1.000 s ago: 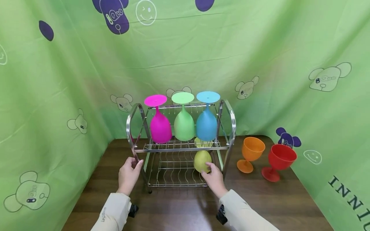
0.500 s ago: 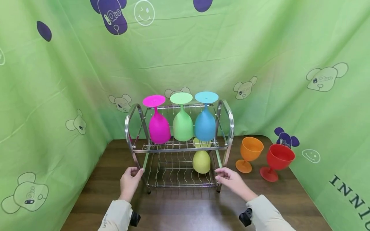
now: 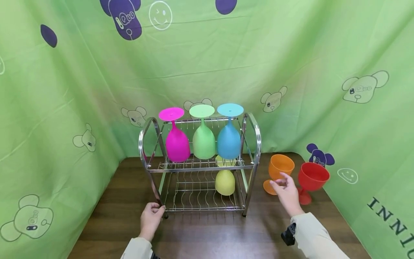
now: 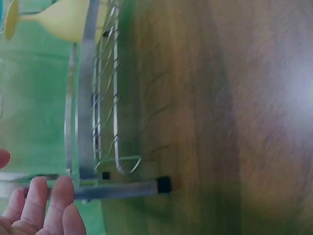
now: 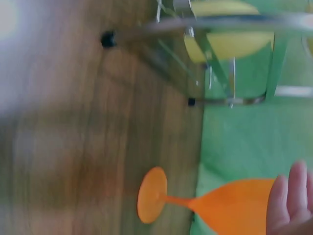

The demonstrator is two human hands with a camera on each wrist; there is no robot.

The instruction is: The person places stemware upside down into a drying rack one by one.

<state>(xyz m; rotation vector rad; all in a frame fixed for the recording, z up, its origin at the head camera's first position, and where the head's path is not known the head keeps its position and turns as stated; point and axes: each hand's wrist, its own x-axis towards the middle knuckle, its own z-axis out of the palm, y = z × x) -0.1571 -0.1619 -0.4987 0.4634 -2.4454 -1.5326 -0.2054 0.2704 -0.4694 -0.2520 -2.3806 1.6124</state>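
The right hand, fingers loose and holding nothing, reaches the orange goblet near the table's back right corner. The left hand grips the rack's front-left leg. Next, probably a firm grasp on the bowl.

Right hand left yellow goblet, swung toward table's right edge, fingers now at orange goblet. Left hand slid down rack leg.

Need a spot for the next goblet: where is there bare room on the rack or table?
Free: the lower wire shelf left of the yellow goblet, and the brown wooden table in front of the chrome rack. Crowded: the top tier, and the right side by the orange goblet and red goblet.
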